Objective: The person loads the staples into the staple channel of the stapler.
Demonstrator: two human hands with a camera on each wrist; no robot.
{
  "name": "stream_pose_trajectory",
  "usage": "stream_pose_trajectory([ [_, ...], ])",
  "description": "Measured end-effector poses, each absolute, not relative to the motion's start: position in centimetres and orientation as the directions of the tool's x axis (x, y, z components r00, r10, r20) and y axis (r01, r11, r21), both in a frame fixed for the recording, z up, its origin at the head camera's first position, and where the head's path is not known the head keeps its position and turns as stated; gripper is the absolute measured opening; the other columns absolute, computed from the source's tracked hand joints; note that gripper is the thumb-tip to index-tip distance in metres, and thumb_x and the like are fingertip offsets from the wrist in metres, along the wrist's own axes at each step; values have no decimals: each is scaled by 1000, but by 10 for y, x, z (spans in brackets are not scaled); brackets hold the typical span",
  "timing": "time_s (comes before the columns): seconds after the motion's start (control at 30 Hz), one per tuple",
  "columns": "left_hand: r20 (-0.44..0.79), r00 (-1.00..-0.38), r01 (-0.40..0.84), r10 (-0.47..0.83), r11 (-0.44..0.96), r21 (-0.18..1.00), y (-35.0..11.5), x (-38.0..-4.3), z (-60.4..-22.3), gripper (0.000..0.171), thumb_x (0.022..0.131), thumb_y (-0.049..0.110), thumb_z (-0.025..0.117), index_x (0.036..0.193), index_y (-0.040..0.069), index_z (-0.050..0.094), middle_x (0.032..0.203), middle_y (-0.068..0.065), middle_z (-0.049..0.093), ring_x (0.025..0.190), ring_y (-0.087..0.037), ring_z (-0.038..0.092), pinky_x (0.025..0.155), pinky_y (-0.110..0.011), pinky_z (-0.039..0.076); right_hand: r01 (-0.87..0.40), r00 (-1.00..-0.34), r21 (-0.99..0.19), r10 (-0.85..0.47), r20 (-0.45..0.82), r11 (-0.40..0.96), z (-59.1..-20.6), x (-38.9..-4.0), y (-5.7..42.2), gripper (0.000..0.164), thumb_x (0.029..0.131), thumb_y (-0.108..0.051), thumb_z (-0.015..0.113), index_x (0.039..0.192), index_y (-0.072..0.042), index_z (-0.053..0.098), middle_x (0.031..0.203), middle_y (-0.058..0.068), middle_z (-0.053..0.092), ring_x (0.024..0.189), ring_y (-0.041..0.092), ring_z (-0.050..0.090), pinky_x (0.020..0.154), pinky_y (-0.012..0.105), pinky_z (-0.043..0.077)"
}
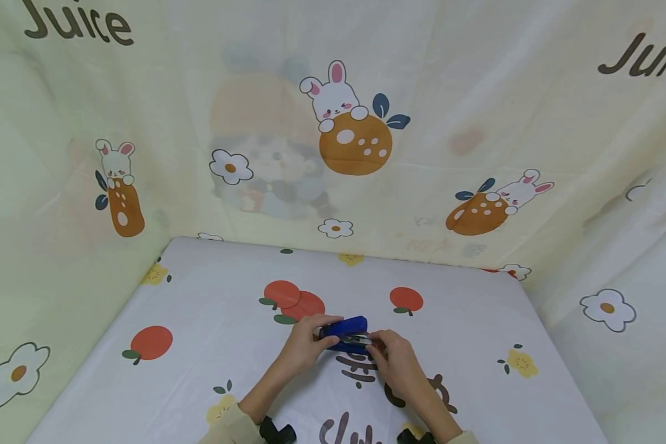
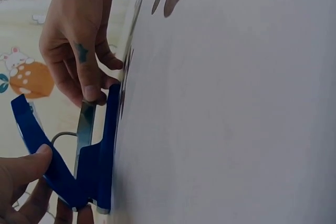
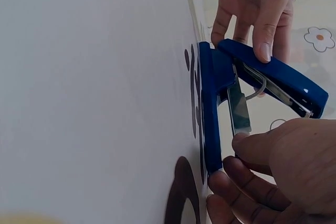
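Note:
A blue stapler (image 1: pixel 354 325) lies on the table with its top cover (image 3: pixel 289 77) swung up from the base (image 3: pixel 211 124). Between the two runs the metal staple magazine (image 3: pixel 239 109), joined to the cover by a curved rod (image 2: pixel 64 134). My left hand (image 1: pixel 305 342) grips the hinge end, thumb on the cover and fingers behind. With thumb and fingers, my right hand (image 1: pixel 396 364) pinches the front end of the magazine. Other right-hand fingers curl near the front tip of the base. Staples inside are too small to make out.
A white tablecloth (image 1: pixel 211 333) printed with fruit, flowers and lettering covers the table. Behind it and at both sides hang cream curtains (image 1: pixel 399 203) with rabbit prints. Black straps (image 1: pixel 277 430) show at the wrists.

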State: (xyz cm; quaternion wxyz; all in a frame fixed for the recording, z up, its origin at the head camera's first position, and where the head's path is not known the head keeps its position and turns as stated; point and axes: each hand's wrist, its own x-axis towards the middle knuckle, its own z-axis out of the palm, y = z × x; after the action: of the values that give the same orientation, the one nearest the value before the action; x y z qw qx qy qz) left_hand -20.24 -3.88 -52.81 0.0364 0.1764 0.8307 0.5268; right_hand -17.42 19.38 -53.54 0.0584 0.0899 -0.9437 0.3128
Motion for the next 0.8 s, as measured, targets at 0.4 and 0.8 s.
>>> stream_pose_trajectory([
  [0.4, 143, -930, 281, 339, 403, 871, -37, -204, -531, 38, 100, 11, 73, 138, 16, 72, 138, -9, 73, 133, -30, 65, 109, -52, 56, -195, -979, -586, -124, 159, 787, -536, -175, 193, 16, 97, -10, 76, 113, -7, 75, 95, 1, 71, 84, 8, 61, 73, 22, 57],
  [0.8, 157, -922, 300, 354, 396, 868, -37, -204, -532, 38, 100, 10, 73, 138, 12, 71, 136, -9, 74, 130, -30, 67, 109, -52, 56, -174, -984, -604, -112, 139, 778, -538, -176, 194, 17, 97, -10, 76, 113, -5, 75, 95, 2, 71, 84, 9, 61, 73, 22, 58],
])
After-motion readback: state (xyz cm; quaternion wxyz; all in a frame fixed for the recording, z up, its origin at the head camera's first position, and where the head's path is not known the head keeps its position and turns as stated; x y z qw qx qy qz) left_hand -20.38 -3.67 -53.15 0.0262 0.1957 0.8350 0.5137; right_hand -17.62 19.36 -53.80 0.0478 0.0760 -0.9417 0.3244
